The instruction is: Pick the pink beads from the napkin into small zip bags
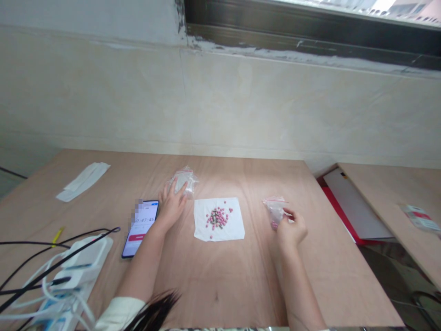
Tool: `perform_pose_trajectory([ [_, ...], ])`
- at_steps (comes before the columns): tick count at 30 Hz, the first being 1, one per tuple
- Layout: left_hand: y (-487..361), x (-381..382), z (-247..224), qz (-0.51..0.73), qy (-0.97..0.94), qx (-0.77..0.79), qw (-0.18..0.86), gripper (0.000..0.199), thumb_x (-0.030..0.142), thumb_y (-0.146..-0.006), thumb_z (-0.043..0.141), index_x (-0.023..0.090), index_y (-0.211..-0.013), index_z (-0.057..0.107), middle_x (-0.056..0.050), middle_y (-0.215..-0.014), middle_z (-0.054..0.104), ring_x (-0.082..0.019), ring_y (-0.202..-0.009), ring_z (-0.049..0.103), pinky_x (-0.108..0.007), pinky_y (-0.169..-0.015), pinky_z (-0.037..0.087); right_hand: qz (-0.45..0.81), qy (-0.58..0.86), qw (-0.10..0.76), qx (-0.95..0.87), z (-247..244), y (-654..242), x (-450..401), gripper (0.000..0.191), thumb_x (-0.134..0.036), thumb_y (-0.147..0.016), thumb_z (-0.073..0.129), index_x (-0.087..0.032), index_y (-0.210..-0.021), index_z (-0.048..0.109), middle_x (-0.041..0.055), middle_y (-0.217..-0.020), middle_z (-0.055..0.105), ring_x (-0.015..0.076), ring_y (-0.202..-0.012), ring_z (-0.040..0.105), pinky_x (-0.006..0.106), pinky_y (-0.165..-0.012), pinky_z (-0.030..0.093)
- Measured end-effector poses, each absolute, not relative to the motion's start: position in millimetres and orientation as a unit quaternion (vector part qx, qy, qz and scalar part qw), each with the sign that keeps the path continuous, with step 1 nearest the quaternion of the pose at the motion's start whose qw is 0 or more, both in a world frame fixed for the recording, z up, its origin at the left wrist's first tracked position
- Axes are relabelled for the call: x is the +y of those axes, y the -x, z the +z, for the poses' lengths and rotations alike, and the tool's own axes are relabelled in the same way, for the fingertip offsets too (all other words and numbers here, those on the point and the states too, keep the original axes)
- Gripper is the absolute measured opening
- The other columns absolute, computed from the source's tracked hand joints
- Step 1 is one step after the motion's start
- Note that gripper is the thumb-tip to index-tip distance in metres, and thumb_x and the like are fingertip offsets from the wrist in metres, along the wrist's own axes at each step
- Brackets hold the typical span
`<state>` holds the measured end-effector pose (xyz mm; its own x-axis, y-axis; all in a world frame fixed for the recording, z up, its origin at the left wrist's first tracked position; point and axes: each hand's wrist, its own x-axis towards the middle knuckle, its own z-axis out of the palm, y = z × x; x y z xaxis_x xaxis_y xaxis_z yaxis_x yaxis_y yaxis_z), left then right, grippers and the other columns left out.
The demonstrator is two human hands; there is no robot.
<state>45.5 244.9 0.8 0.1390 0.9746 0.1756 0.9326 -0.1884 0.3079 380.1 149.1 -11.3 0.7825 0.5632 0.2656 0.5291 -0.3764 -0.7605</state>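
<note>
**A:** On the wooden table, what are the fingers doing?

**B:** The right hand pinches a small zip bag of pink pills; the left hand lies open on a clear plastic bag.

**A:** Between them?

**B:** More pink pills on a white sheet.

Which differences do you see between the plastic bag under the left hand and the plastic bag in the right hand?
The left bag lies on the wooden table under the spread fingers of the left hand, while the right bag is pinched in the right hand. The right bag shows pink tablets gathered in its lower corner; the left bag shows none. Both are clear plastic bags with a red strip along the top.
</note>
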Motion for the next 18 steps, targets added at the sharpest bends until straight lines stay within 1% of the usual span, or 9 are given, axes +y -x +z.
perform_pose_trajectory([
  [2, -45, 237, 7, 0.205, -0.752, 0.623, 0.062, 0.041, 0.024, -0.082, 0.038, 0.019, -0.123, 0.044, -0.012, -0.138, 0.028, -0.033, -0.126, 0.019, -0.053, -0.097, 0.021, 0.002, 0.827, 0.474, -0.302, 4, -376, 146, 0.025, -0.024, -0.065, 0.051, -0.012, -0.084, 0.061, 0.009, -0.084, 0.056, 0.0175, -0.065, 0.052, 0.034, -0.064, 0.042],
  [4, -49, 228, 16, 0.242, -0.761, 0.595, 0.091, 0.041, 0.023, -0.082, 0.037, 0.016, -0.122, 0.043, -0.013, -0.134, 0.034, -0.029, -0.126, 0.021, -0.05, -0.1, 0.021, 0.033, 0.804, 0.521, -0.285, 19, -369, 144, 0.032, -0.026, -0.062, 0.057, -0.013, -0.091, 0.059, 0.0085, -0.089, 0.056, 0.0143, -0.063, 0.052, 0.03, -0.06, 0.044],
  [5, -53, 222, 21, 0.254, -0.771, 0.571, 0.123, 0.041, 0.024, -0.083, 0.037, 0.016, -0.122, 0.043, -0.012, -0.132, 0.037, -0.027, -0.126, 0.023, -0.048, -0.101, 0.021, 0.072, 0.78, 0.551, -0.286, 25, -364, 143, 0.035, -0.028, -0.061, 0.06, -0.014, -0.093, 0.058, 0.008, -0.089, 0.057, 0.0136, -0.064, 0.053, 0.03, -0.059, 0.045],
  [7, -65, 210, 32, 0.259, -0.793, 0.51, 0.211, 0.041, 0.027, -0.084, 0.035, 0.017, -0.123, 0.04, -0.01, -0.129, 0.041, -0.022, -0.124, 0.028, -0.042, -0.103, 0.023, 0.169, 0.725, 0.591, -0.31, 37, -349, 141, 0.034, -0.031, -0.06, 0.063, -0.015, -0.089, 0.059, 0.0062, -0.083, 0.06, 0.0137, -0.066, 0.054, 0.03, -0.06, 0.047],
  [9, -80, 199, 42, 0.242, -0.801, 0.456, 0.304, 0.044, 0.032, -0.084, 0.038, 0.018, -0.126, 0.035, -0.01, -0.131, 0.04, -0.018, -0.122, 0.032, -0.036, -0.102, 0.027, 0.274, 0.672, 0.589, -0.357, 47, -329, 138, 0.027, -0.031, -0.06, 0.065, -0.015, -0.082, 0.061, 0.0046, -0.077, 0.062, 0.0142, -0.068, 0.055, 0.031, -0.064, 0.048],
  [11, -93, 189, 51, 0.238, -0.798, 0.418, 0.362, 0.045, 0.035, -0.083, 0.041, 0.018, -0.125, 0.036, -0.009, -0.13, 0.041, -0.018, -0.121, 0.035, -0.034, -0.101, 0.029, 0.384, 0.62, 0.566, -0.386, 53, -307, 136, 0.024, -0.029, -0.059, 0.067, -0.016, -0.079, 0.063, 0.0037, -0.073, 0.063, 0.0146, -0.067, 0.056, 0.032, -0.064, 0.05],
  [14, -102, 179, 59, 0.236, -0.789, 0.372, 0.428, 0.032, 0.032, -0.083, 0.043, 0.019, -0.111, 0.05, -0.007, -0.114, 0.055, -0.018, -0.106, 0.049, -0.031, -0.092, 0.038, 0.515, 0.552, 0.542, -0.368, 57, -280, 132, 0.025, -0.032, -0.058, 0.068, -0.017, -0.078, 0.063, 0.0032, -0.074, 0.062, 0.0153, -0.065, 0.056, 0.033, -0.056, 0.052],
  [16, -99, 175, 61, 0.245, -0.77, 0.374, 0.455, 0.023, 0.031, -0.082, 0.044, 0.018, -0.096, 0.058, -0.005, -0.096, 0.062, -0.016, -0.091, 0.056, -0.028, -0.08, 0.044, 0.539, 0.541, 0.538, -0.356, 56, -271, 131, 0.025, -0.032, -0.057, 0.069, -0.017, -0.076, 0.063, 0.0028, -0.074, 0.062, 0.015, -0.063, 0.056, 0.032, -0.053, 0.052],
  [18, -92, 173, 62, 0.254, -0.744, 0.394, 0.477, 0.02, 0.031, -0.079, 0.049, 0.016, -0.084, 0.06, -0.003, -0.082, 0.062, -0.015, -0.078, 0.057, -0.025, -0.069, 0.045, 0.53, 0.547, 0.54, -0.358, 53, -267, 131, 0.023, -0.03, -0.056, 0.07, -0.017, -0.074, 0.063, 0.0025, -0.072, 0.063, 0.0141, -0.062, 0.056, 0.03, -0.055, 0.051],
])
